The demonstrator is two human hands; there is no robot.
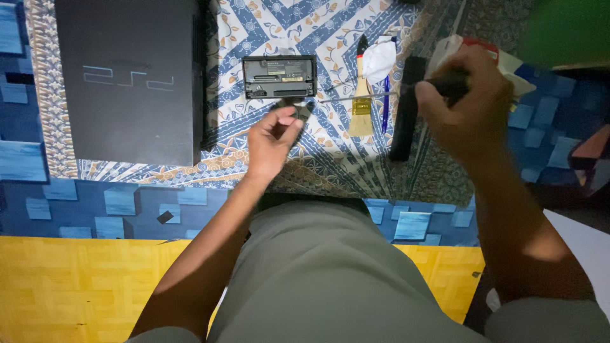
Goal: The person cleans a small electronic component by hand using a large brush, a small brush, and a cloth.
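My left hand (272,138) pinches a small dark part (297,108) just below a small black adapter unit (279,76) lying on the patterned cloth (318,152). My right hand (467,101) grips the dark handle of a screwdriver (356,96); its thin metal shaft runs left and its tip reaches the small part at the adapter's lower right corner. A large black game console (130,76) lies flat at the upper left, apart from both hands.
A paintbrush (361,95) with pale bristles, a blue pen (385,101), a white crumpled cloth (380,58) and a long black bar (405,108) lie between my hands. A white bottle with red cap (502,60) sits behind my right hand. Blue-patterned mat and yellow floor lie nearer me.
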